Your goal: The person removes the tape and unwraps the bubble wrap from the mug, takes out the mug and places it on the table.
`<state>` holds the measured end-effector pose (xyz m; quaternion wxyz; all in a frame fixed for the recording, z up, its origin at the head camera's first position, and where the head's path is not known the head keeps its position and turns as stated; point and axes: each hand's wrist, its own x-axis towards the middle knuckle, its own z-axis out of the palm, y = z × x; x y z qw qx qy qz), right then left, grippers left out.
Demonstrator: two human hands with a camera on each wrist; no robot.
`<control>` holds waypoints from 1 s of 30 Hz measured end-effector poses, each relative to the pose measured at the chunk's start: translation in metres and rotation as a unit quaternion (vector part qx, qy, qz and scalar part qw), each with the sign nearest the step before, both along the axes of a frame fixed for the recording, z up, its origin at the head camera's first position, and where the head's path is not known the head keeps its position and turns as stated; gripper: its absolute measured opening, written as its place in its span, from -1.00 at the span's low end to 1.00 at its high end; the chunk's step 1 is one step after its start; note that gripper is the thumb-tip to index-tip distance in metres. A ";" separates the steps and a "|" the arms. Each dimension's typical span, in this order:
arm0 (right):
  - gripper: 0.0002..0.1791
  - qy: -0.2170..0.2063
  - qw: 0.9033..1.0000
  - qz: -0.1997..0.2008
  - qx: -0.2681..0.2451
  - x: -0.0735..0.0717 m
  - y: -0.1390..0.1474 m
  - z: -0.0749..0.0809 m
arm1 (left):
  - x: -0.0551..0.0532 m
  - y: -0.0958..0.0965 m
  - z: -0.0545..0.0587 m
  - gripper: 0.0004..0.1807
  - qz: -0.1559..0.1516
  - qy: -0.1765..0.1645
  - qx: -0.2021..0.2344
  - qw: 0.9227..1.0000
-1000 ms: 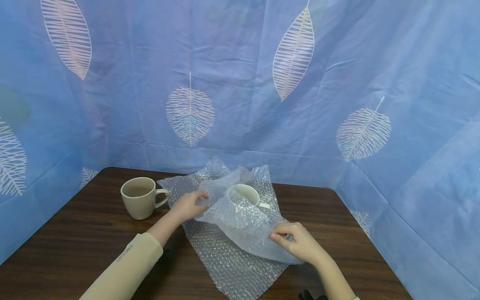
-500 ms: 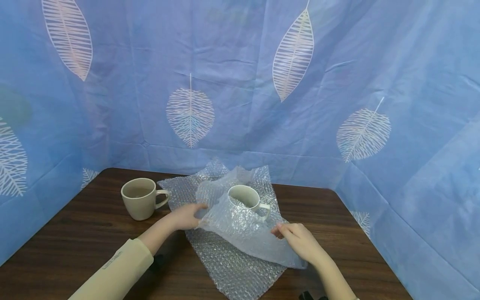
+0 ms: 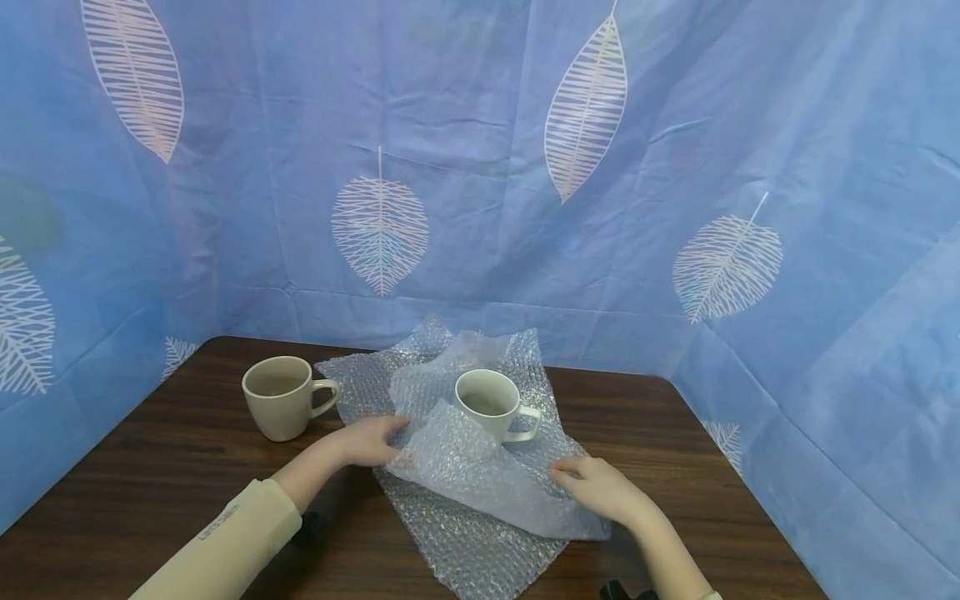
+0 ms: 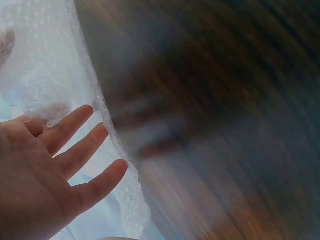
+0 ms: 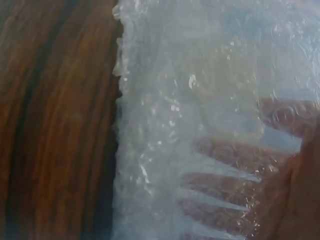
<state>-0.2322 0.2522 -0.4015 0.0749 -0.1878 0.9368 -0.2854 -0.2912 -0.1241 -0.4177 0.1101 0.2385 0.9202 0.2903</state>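
A white mug [image 3: 487, 396] stands upright on bubble wrap, its handle to the right. A thinner sheet of bubble wrap [image 3: 480, 483] lies over a larger piece [image 3: 480, 550] and covers the mug's lower front. At the sheet's left edge, my left hand [image 3: 369, 440] touches it with spread fingers; in the left wrist view the fingers [image 4: 75, 147] are nearly straight. My right hand [image 3: 597, 485] is at the sheet's right side. Through the clear wrap in the right wrist view, its fingers [image 5: 220, 185] look extended and apart.
A beige mug [image 3: 279, 398] stands on the dark wooden table [image 3: 187, 433], left of the wrap, handle to the right. A blue cloth with white leaf prints [image 3: 480, 167] hangs behind and beside the table. A black object [image 3: 618, 590] shows at the bottom edge.
The upper bubble wrap sheet has come down from the white mug's front, baring its rim and handle. My left hand has shifted slightly left and nearer; the right hand's fingers have loosened from the sheet.
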 end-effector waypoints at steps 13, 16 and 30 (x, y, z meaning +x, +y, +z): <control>-0.39 -0.012 0.998 0.059 0.032 -0.011 0.003 -0.009 | -0.001 0.001 -0.008 -0.13 0.014 0.025 -0.034 0.999; -0.35 -0.016 0.997 0.058 0.039 -0.011 0.001 -0.008 | -0.001 0.003 -0.010 -0.11 0.027 0.024 -0.056 0.998; -0.22 -0.026 0.996 0.016 0.083 -0.021 -0.001 -0.014 | 0.000 0.004 -0.007 0.00 0.013 0.012 -0.089 0.996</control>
